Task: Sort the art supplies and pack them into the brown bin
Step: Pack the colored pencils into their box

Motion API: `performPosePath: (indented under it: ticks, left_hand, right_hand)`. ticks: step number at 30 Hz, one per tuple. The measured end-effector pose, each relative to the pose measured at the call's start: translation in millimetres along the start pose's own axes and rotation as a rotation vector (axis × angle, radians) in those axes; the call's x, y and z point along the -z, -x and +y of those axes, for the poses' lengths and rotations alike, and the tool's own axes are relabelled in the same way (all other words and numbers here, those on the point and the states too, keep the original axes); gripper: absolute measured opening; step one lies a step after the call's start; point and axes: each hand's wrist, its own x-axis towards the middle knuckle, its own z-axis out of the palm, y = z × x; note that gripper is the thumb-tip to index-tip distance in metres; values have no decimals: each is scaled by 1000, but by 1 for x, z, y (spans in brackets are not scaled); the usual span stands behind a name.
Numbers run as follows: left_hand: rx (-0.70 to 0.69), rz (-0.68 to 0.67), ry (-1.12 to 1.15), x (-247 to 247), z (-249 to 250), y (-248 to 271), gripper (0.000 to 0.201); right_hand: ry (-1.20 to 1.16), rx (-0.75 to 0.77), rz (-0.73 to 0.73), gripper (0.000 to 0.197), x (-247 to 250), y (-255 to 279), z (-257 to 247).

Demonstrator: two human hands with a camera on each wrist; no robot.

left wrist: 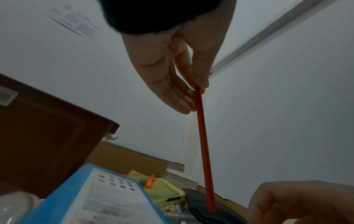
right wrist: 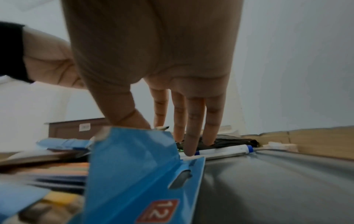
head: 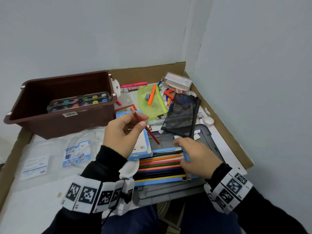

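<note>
The brown bin [head: 33, 100] stands at the back left with a paint set [head: 79, 102] inside. My left hand [head: 143, 120] is raised in front of it and pinches a red pencil [head: 152, 135] between thumb and fingers, its lower end pointing down to the right. In the left wrist view the red pencil [left wrist: 203, 144] hangs down from the left hand [left wrist: 191, 94]. An open blue pencil box [head: 160, 180] holds several coloured pencils [head: 160, 164]. My right hand [head: 181, 146] is at the box's right end. There its thumb and forefinger meet at a dark green pencil [head: 168, 151], the other fingers [right wrist: 191, 136] straight.
The box lies on a grey lid [head: 207, 139]. Behind it are a black mesh pouch [head: 181, 115], a green zip pouch [head: 152, 102] and loose markers. A clear colour-pen pack [head: 79, 154] lies at the left. Low cardboard walls [head: 228, 132] ring the surface.
</note>
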Motion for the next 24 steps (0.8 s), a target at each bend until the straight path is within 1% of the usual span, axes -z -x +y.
performPosePath:
  ticks: [2,4,7,9,12,15,19,24]
  left_hand:
    - [-3,3,1,2,0,0,26]
    - [-2,6,4,4,0,0,25]
    - [-8,7,16,3,1,-1,24]
    - [-12,-1,35,0,1,-1,24]
    - [-18,-30,62,-9,0,-2,24]
    - [-30,-86,68,-20,-1,-3,25]
    - [-70,-210,-10,-37,-3,-7,27]
    - [-176,-326,-137,-59,-7,-17,17]
  right_hand:
    - [-56,-41,40,50,1,4,2]
    - [-57,-62,62,50,2,8,8]
    - [-21,-62,70,44,0,13,17]
    - [40,-61,51,40,-2,14,19]
    - [75,-50,-16,44,-5,16,21]
    - [63,-46,-37,47,-7,19,22]
    - [7,-57,2,47,-10,24,23]
    - [-21,-55,28,49,-16,25,26]
